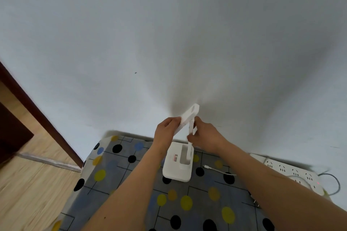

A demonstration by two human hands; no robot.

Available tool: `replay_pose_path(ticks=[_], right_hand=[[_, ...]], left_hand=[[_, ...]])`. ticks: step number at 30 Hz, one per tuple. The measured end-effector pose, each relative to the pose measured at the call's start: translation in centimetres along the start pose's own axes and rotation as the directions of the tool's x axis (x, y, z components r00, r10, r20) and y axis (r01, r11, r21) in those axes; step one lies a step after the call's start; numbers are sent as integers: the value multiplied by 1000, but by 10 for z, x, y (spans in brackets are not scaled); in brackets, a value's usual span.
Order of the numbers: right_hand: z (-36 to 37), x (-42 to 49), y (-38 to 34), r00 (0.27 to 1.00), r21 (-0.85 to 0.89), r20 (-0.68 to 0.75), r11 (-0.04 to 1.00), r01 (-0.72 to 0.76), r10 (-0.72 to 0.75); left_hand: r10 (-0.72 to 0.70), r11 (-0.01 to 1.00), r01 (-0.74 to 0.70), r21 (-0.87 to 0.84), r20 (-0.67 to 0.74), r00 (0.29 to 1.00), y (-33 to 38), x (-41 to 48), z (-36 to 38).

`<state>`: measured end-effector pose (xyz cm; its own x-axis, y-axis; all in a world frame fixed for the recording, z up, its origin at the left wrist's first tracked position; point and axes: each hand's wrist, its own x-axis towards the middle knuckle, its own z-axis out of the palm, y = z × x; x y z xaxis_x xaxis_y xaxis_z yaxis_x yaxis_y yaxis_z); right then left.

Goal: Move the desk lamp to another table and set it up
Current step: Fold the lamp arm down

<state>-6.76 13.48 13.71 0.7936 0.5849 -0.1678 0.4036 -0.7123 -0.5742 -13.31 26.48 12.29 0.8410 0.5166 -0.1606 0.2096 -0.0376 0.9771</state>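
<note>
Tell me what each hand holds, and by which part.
Both hold the white desk lamp: the left hand grips its head, the right hand pinches its upright arm.

Bare forearms; bare left hand (166,130), right hand (207,137)

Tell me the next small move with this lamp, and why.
Probably swing the head up away from the arm with the left hand, while the right hand steadies the arm. The head sits at a narrow angle to the arm, the base already rests on the table, and the cable lies loose beside it.
</note>
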Motion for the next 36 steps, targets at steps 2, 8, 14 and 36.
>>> replay_pose_path(ticks=[2, 8, 14, 36], right_hand=[[0, 0, 0, 1000, -4, 4, 1000, 0, 0], [0, -1, -2, 1000, 9, 6, 1000, -1, 1], [-1, -2, -4, 1000, 35, 10, 999, 3, -3], [1, -4, -3, 999, 43, 16, 998, -41, 40]], left_hand=[[-28, 998, 28, -48, 9, 1000, -3, 1, 2], [-113, 979, 122, -162, 60, 992, -8, 1, 8], [-183, 926, 210, -313, 115, 976, -12, 0, 13], [-287, 903, 249, -351, -58, 956, -7, -7, 33]])
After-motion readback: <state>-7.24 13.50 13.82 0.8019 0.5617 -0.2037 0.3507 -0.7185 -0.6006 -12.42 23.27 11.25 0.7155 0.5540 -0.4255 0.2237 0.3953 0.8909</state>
